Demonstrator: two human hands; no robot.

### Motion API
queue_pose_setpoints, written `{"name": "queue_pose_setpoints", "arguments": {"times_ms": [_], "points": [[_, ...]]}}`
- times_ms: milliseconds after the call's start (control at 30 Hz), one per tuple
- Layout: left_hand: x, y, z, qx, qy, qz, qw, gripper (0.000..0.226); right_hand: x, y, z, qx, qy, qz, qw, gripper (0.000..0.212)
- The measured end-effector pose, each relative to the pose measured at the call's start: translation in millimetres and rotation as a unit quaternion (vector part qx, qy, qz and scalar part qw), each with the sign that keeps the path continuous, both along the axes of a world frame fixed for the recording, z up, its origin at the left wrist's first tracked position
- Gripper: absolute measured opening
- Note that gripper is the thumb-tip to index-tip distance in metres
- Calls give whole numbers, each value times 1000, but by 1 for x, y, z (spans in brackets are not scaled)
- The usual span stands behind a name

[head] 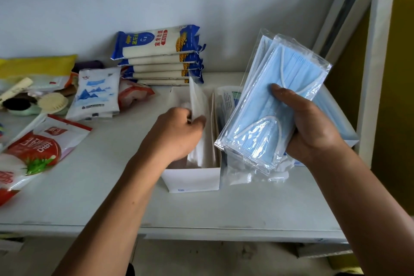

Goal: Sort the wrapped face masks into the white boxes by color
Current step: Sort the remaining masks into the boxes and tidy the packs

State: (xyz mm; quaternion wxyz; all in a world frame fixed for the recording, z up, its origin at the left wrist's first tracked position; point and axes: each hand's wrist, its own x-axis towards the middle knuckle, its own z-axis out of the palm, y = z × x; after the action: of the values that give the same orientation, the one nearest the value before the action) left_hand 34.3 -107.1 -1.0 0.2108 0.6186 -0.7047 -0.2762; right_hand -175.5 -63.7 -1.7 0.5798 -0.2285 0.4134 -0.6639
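Flat white painted table (224, 208), matte, front edge scuffed; its left end is cut off by the frame.

Open white cardboard box (192, 180), rectangular, directly under the left hand (177, 132). A second white box (351, 140) sits behind the right hand (311, 127); only one corner and some blue contents show.

Stack of long noodle packets in blue-and-white film (159, 56), beyond the left hand against the wall: five layers countable.

Wrapped blue pleated face masks in clear crinkled sleeves (268, 105), fanned and tilted, held above the gap between the two boxes. At least three sleeve edges are visible; exact count not determinable. The right hand grips them, thumb across the front, fingers hidden behind.

Wrapped white face masks (199, 98) stand upright on edge in the near box; number unclear. The left hand's fingers are curled, pinching these packs; its fingertips are hidden.

Left of the left hand: one white pouch with blue mountain print (96, 94), red-and-white glossy pouches (42, 141) partly cut off, one round cream brush (53, 101).
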Motion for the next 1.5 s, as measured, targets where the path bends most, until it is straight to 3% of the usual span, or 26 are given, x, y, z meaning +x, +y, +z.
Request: {"name": "queue_pose_setpoints", "arguments": {"times_ms": [67, 233, 300, 367, 400, 533, 667, 833, 867, 967, 1100, 1200, 1333, 1367, 1467, 1500], "points": [[1, 1, 0, -21, -8, -13, 1000, 43, 0, 0, 0, 0, -1, 1, 1000, 30], [4, -4, -1, -109, 74, 8, 991, 38, 0, -1, 0, -4, -1, 2, 1000, 32], [0, -1, -2, -81, 24, -9, 996, 31, -1, -1, -1, -1, 2, 3, 1000, 35], [-5, 3, -1, -39, -39, -26, 998, 58, -1, -1, -2, 0, 2, 4, 1000, 34], [-7, 4, -3, -26, -54, -42, 997, 61, 0, -1, -2, 1, 3, 4, 1000, 33], [-9, 2, -17, -87, -101, -75, 988, 17, 0, -1, -2, -1, 1, 5, 1000, 38], [-10, 0, -11, -161, -66, 40, 984, 31, 0, -1, -1, -2, 0, 9, 1000, 39], [-7, -5, -21, -130, -202, -4, 971, 29, 0, -1, -3, 3, 2, 6, 1000, 39], [-10, -4, -25, -135, -193, -11, 972, 28, 0, -1, -3, 4, 2, 8, 1000, 39], [-19, -2, -24, -108, -107, -38, 988, 63, 1, 0, -2, 4, 3, 6, 1000, 38], [-21, -7, -28, -51, -112, -65, 990, 27, 2, 1, -2, 13, 0, 2, 1000, 35], [-20, -10, -27, -98, -47, -19, 994, 40, 3, 2, -1, 10, -3, 8, 1000, 32], [-17, -13, -25, -1, -25, -25, 999, 31, 1, 2, -1, 4, 3, 28, 1000, 25], [-17, -11, -24, -17, -11, -19, 1000, 31, 1, 2, -2, 0, 4, 37, 999, 24], [-21, 2, -9, -141, 155, 9, 978, 43, 1, 3, -1, -22, 8, 72, 997, 27], [-24, 7, -1, -136, 226, -20, 964, 45, 2, 4, 0, -31, 13, 79, 996, 30]]}}
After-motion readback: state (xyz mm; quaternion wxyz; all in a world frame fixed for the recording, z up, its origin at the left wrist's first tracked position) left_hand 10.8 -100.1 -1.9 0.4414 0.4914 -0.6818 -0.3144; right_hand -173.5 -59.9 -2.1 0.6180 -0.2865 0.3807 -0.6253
